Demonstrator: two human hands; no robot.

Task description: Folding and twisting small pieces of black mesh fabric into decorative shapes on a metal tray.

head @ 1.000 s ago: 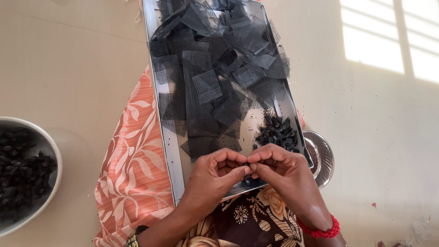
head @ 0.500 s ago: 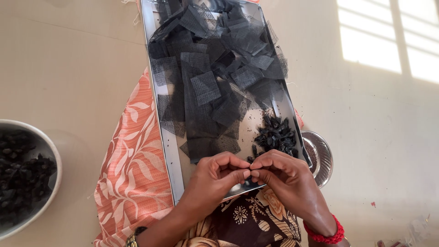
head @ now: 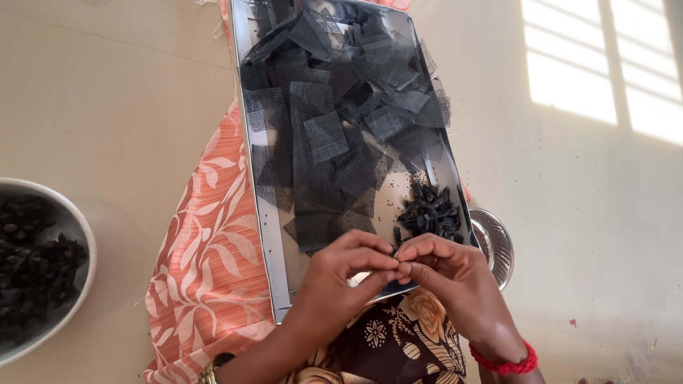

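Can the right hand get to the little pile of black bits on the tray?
Probably yes. The right hand sits just below the black pile on the tray, with nothing between, though its fingertips are pinched together with the left hand.

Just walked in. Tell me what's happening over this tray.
A person's left hand and right hand meet fingertip to fingertip over the near end of a long metal tray, pinching something too small to make out. The tray holds cut squares of black mesh fabric and a small heap of dark twisted pieces. A pale bowl of similar dark pieces sits to the left.
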